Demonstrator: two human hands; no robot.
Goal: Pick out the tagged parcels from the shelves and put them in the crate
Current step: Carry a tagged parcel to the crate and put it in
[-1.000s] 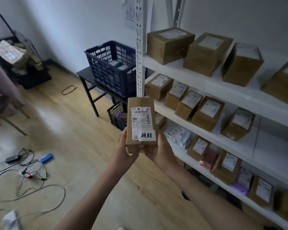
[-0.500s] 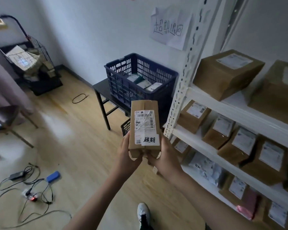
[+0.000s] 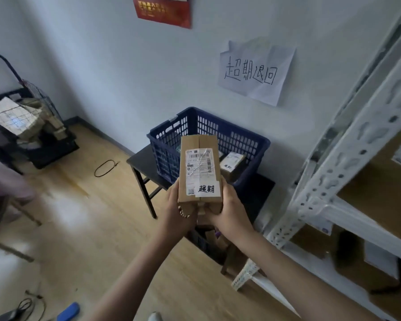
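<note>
In front of the blue crate (image 3: 252,144) on the table (image 3: 141,162), the tagged cardboard parcel (image 3: 199,172) is gripped at its near end by left hand (image 3: 180,216) and right hand (image 3: 232,212), fingers curled beneath, label kept upward, probably for checking.

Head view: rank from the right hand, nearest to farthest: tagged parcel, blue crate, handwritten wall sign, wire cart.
1. Tagged parcel: gripped by the right hand at its lower right corner.
2. Blue crate: just beyond the parcel, on the black table.
3. Handwritten wall sign: on the wall above the crate, up and right.
4. Wire cart: far left, by the wall across the floor.
</note>
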